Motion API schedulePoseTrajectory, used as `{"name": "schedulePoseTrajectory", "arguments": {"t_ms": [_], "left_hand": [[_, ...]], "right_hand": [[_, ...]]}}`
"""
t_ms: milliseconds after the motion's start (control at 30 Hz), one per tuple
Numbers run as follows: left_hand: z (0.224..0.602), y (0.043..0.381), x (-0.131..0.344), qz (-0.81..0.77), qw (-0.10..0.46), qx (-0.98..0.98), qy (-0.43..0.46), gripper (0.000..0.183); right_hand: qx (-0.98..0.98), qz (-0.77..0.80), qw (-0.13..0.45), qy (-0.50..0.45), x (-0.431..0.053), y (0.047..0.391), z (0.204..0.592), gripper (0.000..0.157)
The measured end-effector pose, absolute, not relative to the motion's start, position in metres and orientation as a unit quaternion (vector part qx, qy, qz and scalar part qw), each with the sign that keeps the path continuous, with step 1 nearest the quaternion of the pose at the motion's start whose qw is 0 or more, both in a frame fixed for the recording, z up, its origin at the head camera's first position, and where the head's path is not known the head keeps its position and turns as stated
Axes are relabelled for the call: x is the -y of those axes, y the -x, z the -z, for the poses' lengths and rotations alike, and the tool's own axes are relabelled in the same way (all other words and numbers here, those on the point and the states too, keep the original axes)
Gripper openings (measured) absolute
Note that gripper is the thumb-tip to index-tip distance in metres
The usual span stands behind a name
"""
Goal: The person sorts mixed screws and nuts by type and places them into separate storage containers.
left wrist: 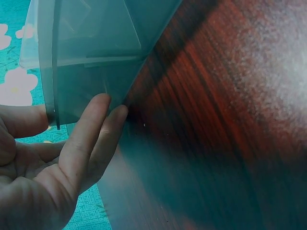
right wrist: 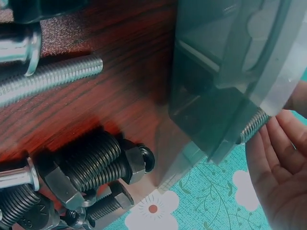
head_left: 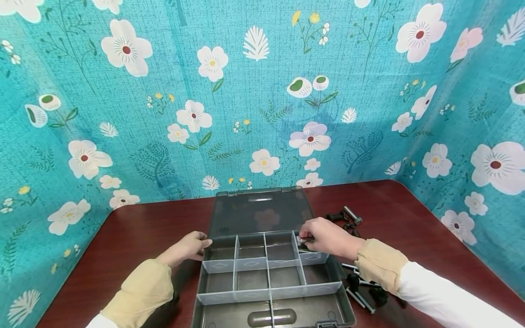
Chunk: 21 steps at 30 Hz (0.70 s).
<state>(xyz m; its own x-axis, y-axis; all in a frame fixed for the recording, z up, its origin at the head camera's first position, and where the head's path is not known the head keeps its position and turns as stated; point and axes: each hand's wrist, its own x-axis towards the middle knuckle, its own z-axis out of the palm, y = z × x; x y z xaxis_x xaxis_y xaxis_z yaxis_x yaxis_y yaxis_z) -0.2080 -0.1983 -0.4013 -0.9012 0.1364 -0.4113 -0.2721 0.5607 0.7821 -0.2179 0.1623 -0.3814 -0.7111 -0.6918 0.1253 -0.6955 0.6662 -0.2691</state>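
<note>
A grey translucent compartment box (head_left: pixel 234 296) lies on the table with its lid (head_left: pixel 242 212) folded back. At its far left corner my left hand (head_left: pixel 190 248) pinches the wall; in the left wrist view the thumb is at the rim and two fingertips (left wrist: pixel 100 100) touch the outer side. My right hand (head_left: pixel 326 234) is over the far right compartment. Between its fingers and the box, a threaded bolt (right wrist: pixel 254 125) shows in the right wrist view; its head is hidden. Silvery metal (head_left: pixel 303 239) appears under those fingers in the head view.
Black bolts with nuts (right wrist: pixel 96 163) and a silver bolt (head_left: pixel 352 215) lie right of the box on the dark red table (head_left: pixel 156 218). More silver bolts (head_left: pixel 361 300) and black pieces (head_left: pixel 378 295) sit beside its right wall. A floral curtain (head_left: pixel 246 114) hangs behind.
</note>
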Motion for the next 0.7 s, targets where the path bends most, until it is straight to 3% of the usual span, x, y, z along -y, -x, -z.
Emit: {"name": "schedulePoseTrajectory", "arguments": {"t_ms": [400,700], "left_hand": [[0.396,0.204,0.197,-0.467,0.215,-0.856,0.045,0.042],[0.397,0.205,0.197,-0.468,0.215,-0.856,0.038,0.042]], "right_hand": [[0.915,-0.18,0.025,-0.361,-0.172,0.228,0.36,0.014],[0.929,-0.119,-0.056,-0.347,-0.196,0.24,0.345,0.015]]}}
